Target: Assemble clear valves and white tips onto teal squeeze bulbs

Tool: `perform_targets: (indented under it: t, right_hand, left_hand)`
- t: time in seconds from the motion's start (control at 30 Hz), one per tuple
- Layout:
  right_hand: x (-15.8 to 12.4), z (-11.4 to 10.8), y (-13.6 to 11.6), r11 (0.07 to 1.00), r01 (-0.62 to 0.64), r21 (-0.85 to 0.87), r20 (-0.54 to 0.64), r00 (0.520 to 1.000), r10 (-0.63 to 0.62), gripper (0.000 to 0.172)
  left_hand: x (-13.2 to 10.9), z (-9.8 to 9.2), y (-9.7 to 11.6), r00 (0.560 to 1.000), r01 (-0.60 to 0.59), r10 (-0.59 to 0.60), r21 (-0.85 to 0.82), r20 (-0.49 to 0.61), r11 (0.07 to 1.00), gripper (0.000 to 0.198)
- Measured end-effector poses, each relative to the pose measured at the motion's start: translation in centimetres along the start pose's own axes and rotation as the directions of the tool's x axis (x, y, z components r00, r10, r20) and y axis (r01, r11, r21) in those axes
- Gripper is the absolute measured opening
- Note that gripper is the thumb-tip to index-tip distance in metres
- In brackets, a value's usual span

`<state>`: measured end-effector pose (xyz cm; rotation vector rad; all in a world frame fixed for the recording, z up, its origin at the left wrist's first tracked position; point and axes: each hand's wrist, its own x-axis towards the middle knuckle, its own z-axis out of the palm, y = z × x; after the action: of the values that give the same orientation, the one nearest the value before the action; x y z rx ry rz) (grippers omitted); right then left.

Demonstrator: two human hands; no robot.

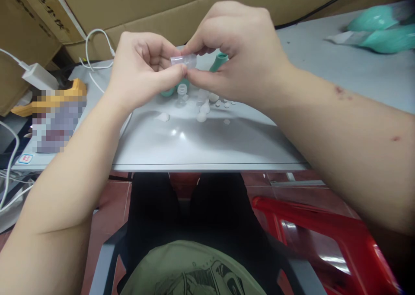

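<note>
Above the table, my left hand (149,61) and my right hand (230,49) are both closed on a small clear plastic tube (181,61), one at each end. The tube lies roughly level between the fingertips, and its ends are partly covered by them. Just below stands a small clear bottle (182,94) with a ringed neck. Several small white translucent pieces (201,115) are scattered on the table beside it. Green tube-shaped parts (219,61) sit behind my hands, partly hidden by them.
A grey table (201,150) spans the view, with cardboard (145,10) behind it. White cables, a white charger (39,77) and a yellow object (78,90) are at left. Bagged green items (385,38) lie at back right. A red plastic stool (324,239) stands below right.
</note>
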<state>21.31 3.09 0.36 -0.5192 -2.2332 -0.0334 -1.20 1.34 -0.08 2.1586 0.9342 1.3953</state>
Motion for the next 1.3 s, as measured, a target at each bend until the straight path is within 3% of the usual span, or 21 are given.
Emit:
perform_targets:
  t: [0.37,0.53,0.73,0.8,0.9,1.0,1.1,1.23,1.3]
  right_hand:
    - [0.2,0.1,-0.3,0.996,-0.085,0.002,0.022,0.996,0.085,0.016]
    - [0.0,0.1,-0.5,0.997,-0.012,-0.071,0.019,1.000,0.014,0.006]
    - [-0.1,0.3,-0.4,0.999,0.011,-0.048,0.002,1.000,-0.010,0.009]
    - [-0.1,0.4,-0.4,1.000,-0.019,-0.008,0.006,1.000,0.019,0.016]
    - [0.1,0.4,-0.4,0.997,-0.071,0.026,0.015,0.997,0.070,0.022]
    - [0.1,0.2,-0.6,0.994,-0.098,0.056,0.028,0.995,0.096,0.016]
    - [0.1,0.0,-0.8,0.982,-0.139,0.132,0.002,0.990,0.139,0.015]
    - [0.0,-0.1,-1.2,0.954,-0.204,0.218,-0.016,0.977,0.213,0.014]
    - [0.1,0.0,-1.3,0.956,-0.186,0.227,-0.025,0.980,0.196,0.015]
  left_hand:
    - [0.2,0.6,0.0,0.995,-0.053,0.056,0.035,-0.083,0.998,0.014]
    - [0.3,0.4,-0.1,0.999,-0.038,0.039,0.039,-0.026,0.998,0.025]
    - [0.1,0.4,0.5,0.998,-0.052,0.052,0.001,-0.042,0.999,0.016]
    - [0.0,-0.1,0.4,0.998,-0.056,0.056,-0.007,0.017,0.998,0.023]
    - [0.2,-1.4,0.1,0.996,-0.085,0.082,0.067,0.040,0.994,0.050]
    - [0.3,-3.0,0.1,0.998,-0.009,-0.013,0.321,0.067,0.947,0.056]
    - [0.1,-4.1,0.3,0.987,0.078,-0.138,0.515,0.080,0.854,0.041]
    - [-0.2,-4.2,-1.2,0.955,0.179,-0.276,0.536,0.106,0.825,0.041]
    - [-0.2,-3.9,-2.3,0.951,0.179,-0.281,0.505,0.131,0.844,0.039]
